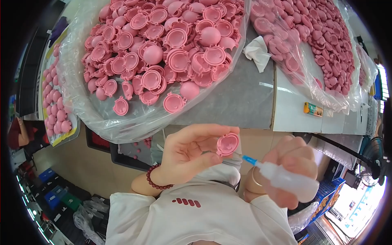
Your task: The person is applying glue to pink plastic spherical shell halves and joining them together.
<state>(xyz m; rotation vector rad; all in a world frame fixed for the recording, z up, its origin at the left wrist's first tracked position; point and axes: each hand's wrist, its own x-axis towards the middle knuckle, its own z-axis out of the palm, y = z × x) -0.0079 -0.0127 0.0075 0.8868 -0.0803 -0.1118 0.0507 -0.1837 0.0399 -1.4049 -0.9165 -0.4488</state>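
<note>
Between the thumb and fingers of my left hand is a pink plastic half-shell, its hollow side facing up. A dark red bead bracelet circles that wrist. My right hand is wrapped round a translucent white squeeze bottle. Its blue nozzle tip points up and left, close beside the half-shell and apart from it. Beyond both hands a big heap of similar pink half-shells lies on a clear plastic sheet, some hollow side up, others dome up.
At the far right, more pink pieces fill another clear bag. A white crumpled tissue and an orange-green lighter-like item lie on the table. On the left stands a tray of pink balls; dark bins sit below the table edge.
</note>
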